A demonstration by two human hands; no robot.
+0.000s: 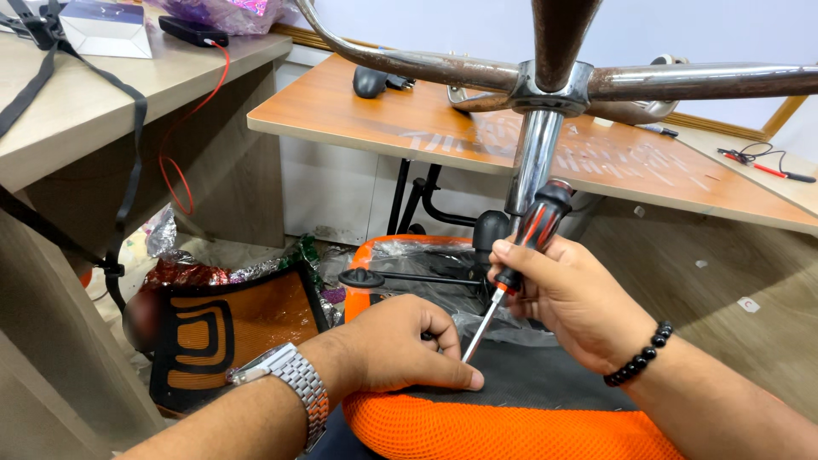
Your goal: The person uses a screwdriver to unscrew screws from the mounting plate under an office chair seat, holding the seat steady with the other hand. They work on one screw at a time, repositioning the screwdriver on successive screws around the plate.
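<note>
The right hand (569,294) is clenching the black-and-red handle of a screwdriver (515,264) in a firm grip, the fingers wrapping around the handle while the thin metal shaft is slanting down and to the left, its tip coming down just beside the left hand (407,345). The left hand is curling its fingers inward and pressing down on the dark underside of an overturned orange mesh chair seat (511,426); whether anything small is being pinched inside that closed grip cannot be told. A metal-link wristwatch (294,383) is sitting on the left wrist, and a black bead bracelet (639,358) is circling the right wrist.

Just behind the hands, clear plastic wrapping (426,260) is covering part of the seat, and a black lever (383,278) is lying across it. A chrome column (532,162) is rising from the seat's mechanism to the chair's star base (554,85), whose metal legs are spreading overhead across the top of the view.

To the left, an orange-and-black backrest panel (221,328) is lying on the floor among crumpled wrapping. Behind, an orange-brown tabletop (358,119) is carrying a black caster (371,81), and a paler tabletop (94,102) at the far left is carrying a white box (106,27), a black strap (132,145) and a red cable (192,111).
</note>
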